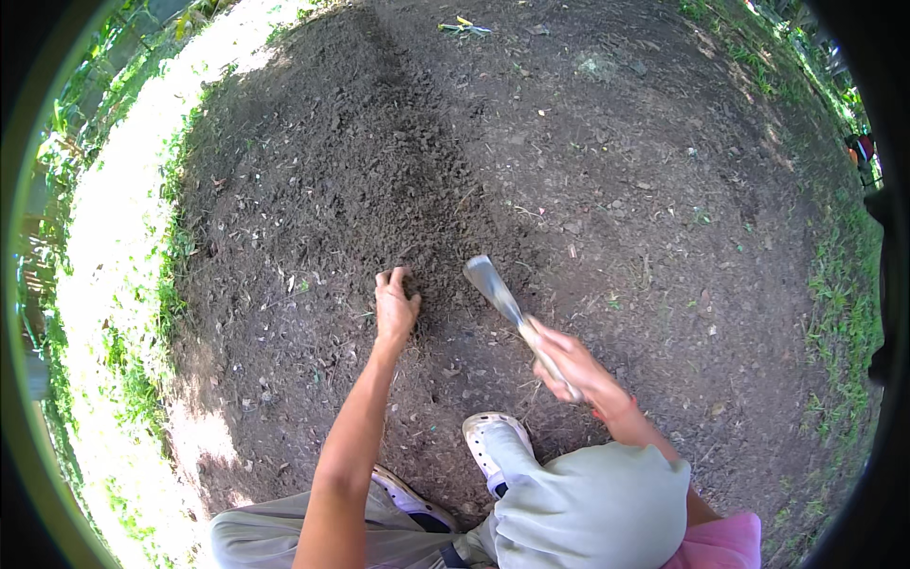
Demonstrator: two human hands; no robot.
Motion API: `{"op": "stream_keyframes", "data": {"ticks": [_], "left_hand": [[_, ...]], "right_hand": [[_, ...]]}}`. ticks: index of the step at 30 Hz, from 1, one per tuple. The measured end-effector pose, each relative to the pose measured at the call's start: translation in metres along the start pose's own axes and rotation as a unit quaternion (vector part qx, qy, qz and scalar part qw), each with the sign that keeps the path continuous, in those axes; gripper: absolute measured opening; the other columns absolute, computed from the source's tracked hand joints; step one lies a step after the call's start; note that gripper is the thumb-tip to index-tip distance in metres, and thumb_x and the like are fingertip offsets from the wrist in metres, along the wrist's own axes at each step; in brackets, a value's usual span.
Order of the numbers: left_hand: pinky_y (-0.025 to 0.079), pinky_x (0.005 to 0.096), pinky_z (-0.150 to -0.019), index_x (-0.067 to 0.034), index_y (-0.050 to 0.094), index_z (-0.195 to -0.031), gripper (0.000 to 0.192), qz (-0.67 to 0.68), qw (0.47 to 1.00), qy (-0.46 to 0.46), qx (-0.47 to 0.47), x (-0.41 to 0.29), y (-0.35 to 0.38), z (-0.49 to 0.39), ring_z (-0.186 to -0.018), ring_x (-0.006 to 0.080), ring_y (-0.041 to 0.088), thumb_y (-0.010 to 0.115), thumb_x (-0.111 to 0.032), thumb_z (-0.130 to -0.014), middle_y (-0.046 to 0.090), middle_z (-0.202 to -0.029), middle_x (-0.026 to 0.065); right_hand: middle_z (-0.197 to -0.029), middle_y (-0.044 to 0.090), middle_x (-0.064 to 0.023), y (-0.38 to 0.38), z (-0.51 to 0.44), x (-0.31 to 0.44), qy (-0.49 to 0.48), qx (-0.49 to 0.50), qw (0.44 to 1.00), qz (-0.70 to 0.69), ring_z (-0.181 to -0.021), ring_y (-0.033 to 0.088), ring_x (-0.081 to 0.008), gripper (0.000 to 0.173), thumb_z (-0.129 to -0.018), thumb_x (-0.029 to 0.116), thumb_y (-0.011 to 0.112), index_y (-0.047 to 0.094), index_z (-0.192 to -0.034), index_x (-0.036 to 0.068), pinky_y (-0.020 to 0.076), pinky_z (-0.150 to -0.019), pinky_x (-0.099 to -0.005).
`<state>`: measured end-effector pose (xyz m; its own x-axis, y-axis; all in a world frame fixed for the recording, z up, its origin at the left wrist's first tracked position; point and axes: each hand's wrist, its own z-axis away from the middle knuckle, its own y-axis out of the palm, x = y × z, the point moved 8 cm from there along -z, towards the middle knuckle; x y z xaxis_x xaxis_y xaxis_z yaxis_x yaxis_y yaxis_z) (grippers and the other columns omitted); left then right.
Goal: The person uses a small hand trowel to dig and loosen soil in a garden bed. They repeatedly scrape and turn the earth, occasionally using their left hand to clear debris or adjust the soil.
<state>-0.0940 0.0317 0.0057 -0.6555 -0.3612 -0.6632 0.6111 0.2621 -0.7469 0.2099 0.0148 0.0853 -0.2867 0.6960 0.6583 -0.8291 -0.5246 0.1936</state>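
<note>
My left hand (396, 304) is down at the loose dark soil (419, 178), its fingers curled around what looks like a clump of earth; the fingertips are partly hidden. To the right, my right hand (569, 359) grips the light handle of a hand tool with a narrow metal blade (494, 288), like a trowel or small spade. The blade points up and left over the edge of the loosened soil, slightly blurred. A red band circles my right wrist.
Clog shoes (487, 444) and my bent knees (597, 498) are close below the hands. Grass (128, 370) borders the soil on the left, brightly sunlit, and more grass (846, 306) lies on the right. A small yellow and green item (464, 27) lies at the far top.
</note>
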Motion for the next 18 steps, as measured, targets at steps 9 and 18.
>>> {"op": "stream_keyframes", "data": {"ticks": [9,18], "left_hand": [[0.055,0.0355,-0.065,-0.006,0.062,-0.106,0.023,0.144,0.983,-0.114,-0.001,0.025,0.017,0.001,-0.067,0.0208,0.065,0.068,-0.009,-0.084,0.066,-0.082,0.0135],[0.044,0.0466,-0.092,-0.002,0.053,-0.121,0.04,0.108,0.983,-0.15,-0.023,0.012,0.014,-0.018,-0.104,0.0427,0.055,0.056,-0.032,-0.094,0.052,-0.113,0.0317]], "right_hand": [[-0.061,0.049,-0.0017,0.036,-0.031,-0.082,0.021,-0.057,0.99,-0.126,-0.039,0.042,-0.0075,0.05,-0.103,0.029,0.043,0.029,-0.151,0.027,0.0367,-0.031,-0.027],[-0.116,0.064,-0.0166,0.05,0.0,0.031,-0.404,-0.159,0.847,0.308,-0.076,0.069,-0.0312,0.048,-0.1,0.028,0.05,0.038,-0.146,0.02,0.055,-0.067,-0.0369]]}}
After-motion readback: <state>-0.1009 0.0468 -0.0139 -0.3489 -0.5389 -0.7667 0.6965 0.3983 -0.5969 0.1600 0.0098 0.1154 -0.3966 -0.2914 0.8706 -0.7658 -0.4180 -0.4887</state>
